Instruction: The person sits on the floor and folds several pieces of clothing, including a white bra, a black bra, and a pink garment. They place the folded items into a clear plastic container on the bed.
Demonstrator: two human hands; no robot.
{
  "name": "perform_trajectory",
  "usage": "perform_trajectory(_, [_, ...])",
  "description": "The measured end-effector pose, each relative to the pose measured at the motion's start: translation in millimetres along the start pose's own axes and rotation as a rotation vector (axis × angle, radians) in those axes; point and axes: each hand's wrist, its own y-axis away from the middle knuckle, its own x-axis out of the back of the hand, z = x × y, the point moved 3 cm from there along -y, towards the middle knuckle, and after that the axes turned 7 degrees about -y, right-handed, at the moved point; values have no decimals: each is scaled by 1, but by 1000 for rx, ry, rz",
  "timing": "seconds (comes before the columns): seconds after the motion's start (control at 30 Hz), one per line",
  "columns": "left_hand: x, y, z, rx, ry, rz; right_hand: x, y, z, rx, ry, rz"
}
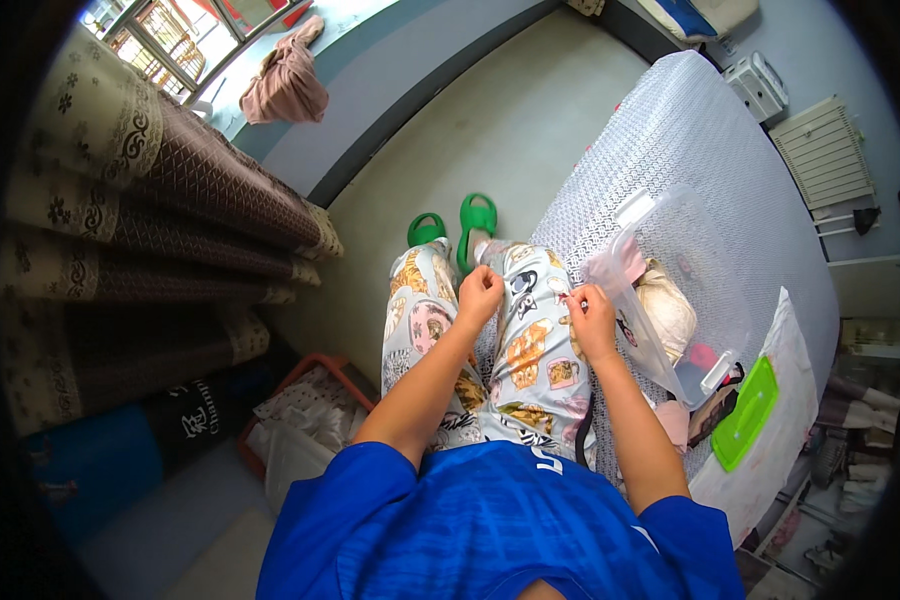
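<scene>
I sit with both hands above my patterned trousers (538, 345). My left hand (482, 297) is closed over the left thigh, its fingers pressed together; whatever they hold, if anything, is hidden. My right hand (594, 318) is closed in a pinch over the right thigh. A tiny dark and reddish bit shows at its fingertips, too small to name. Just right of this hand a clear plastic box (715, 290) lies on the bed (685, 130), with a cream cloth item (665, 312) and a pink cloth piece (620, 262) in or beside it.
A bright green lid (745, 413) rests on a white cloth (785, 350) at the bed's right side. An orange-rimmed basket (295, 375) stands on the floor to my left, below brown curtains (200, 200). Green slippers (478, 215) are on my feet.
</scene>
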Motion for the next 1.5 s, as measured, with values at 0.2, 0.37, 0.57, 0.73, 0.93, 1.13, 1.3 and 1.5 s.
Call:
perform_trajectory(0.2, [9,30,11,68,313,-207,19,3,-16,-162,-59,-180])
perform_trajectory(0.37, [8,38,34,-224,-81,26,33,26,-29,-144,-69,-85])
perform_trajectory(0.57, [-24,26,68,-93,-290,-126,29,55,-25,-90,-160,-30])
perform_trajectory(0.73, [-29,-7,35,-97,-244,-193,28,55,-20,-129,-178,-17])
perform_trajectory(0.93, [-14,50,62,-258,-339,-234,23,61,-26,-117,-171,80])
perform_trajectory(1.13, [-23,6,46,27,-296,-260,24,73,-15,-81,-228,110])
perform_trajectory(1.3, [-43,-10,23,703,531,-513,57,104,-25,-89,-241,54])
perform_trajectory(1.5, [-21,-30,-17,525,486,-483,113,175,-32,-206,-261,33])
